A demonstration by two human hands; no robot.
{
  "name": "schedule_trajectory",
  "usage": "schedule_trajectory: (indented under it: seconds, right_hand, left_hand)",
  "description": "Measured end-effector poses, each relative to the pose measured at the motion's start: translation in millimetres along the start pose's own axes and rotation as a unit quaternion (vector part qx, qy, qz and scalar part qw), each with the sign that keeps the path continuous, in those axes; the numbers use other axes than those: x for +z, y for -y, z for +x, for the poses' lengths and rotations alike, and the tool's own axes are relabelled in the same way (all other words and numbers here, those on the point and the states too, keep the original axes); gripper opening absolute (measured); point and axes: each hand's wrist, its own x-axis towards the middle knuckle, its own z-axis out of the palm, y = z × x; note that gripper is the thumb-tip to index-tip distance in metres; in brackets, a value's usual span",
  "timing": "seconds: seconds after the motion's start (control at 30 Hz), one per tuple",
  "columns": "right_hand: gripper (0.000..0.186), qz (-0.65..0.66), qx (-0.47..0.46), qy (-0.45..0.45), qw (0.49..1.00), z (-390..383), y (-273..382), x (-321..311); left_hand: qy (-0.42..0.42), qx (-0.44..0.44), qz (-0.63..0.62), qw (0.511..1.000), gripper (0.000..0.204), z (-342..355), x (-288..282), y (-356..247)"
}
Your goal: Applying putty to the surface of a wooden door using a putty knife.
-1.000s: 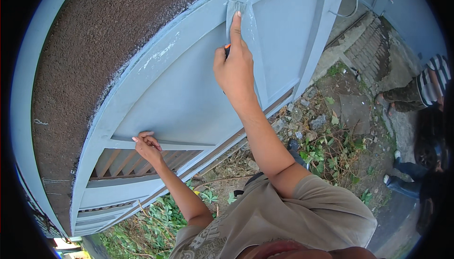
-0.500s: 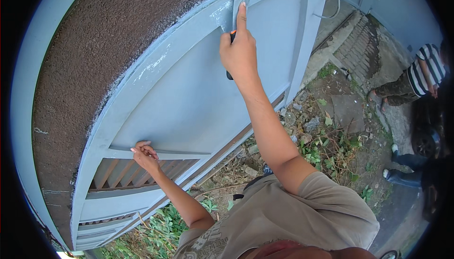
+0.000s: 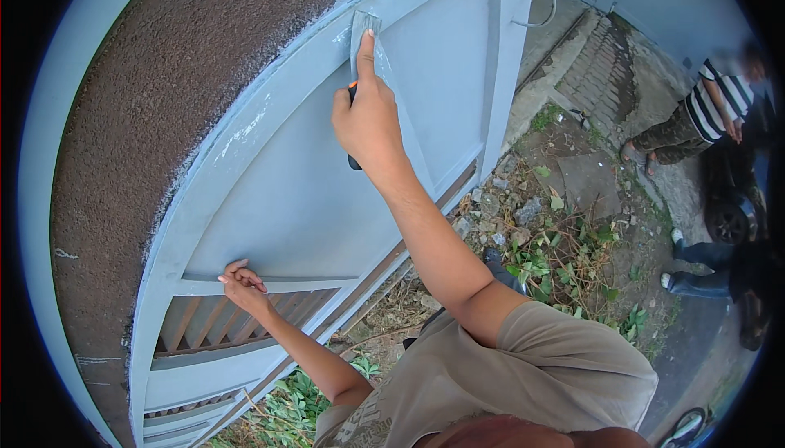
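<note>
A putty knife (image 3: pixel 353 95) with a flat metal blade and a black and orange handle is in my right hand (image 3: pixel 372 125). My index finger stretches along the blade, whose end lies against the curved upper rail of a light blue-grey gate (image 3: pixel 425 56). White patches mark that rail around the blade and further left along it. Lower down on the left, my left hand (image 3: pixel 244 286) curls its fingers over the gate's cross rail (image 3: pixel 302 284), beneath the large smooth panel.
A rough brown wall surface (image 3: pixel 188 56) borders the gate. Slatted openings (image 3: pixel 221 321) lie below the cross rail. Rubble and weeds (image 3: pixel 564 260) cover the ground at right. Farther right are a person in a striped shirt (image 3: pixel 719 105), another person's jeans (image 3: pixel 703 266) and a dark vehicle's wheel (image 3: pixel 728 221).
The view has shifted, so the gate and my right hand appear farther left. The blade stays against the upper rail, and my left hand keeps to the cross rail.
</note>
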Motion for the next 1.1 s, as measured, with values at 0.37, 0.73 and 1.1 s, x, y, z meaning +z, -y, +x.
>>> schedule_trajectory:
  seconds: [0.37,0.73,1.1]
  right_hand:
    - [0.081,0.014,-0.049,-0.014,0.999,-1,-35,-25]
    - [0.061,-0.082,-0.092,0.016,0.992,28,-90,-127]
    - [0.065,-0.084,-0.183,-0.06,0.978,109,-149,-98]
  left_hand:
    - [-0.008,-0.007,-0.003,1.0,0.062,-4,0,-4]
    - [-0.026,0.021,0.033,0.999,0.05,-1,2,-2]
    - [-0.038,0.032,0.056,0.997,0.052,-1,5,3]
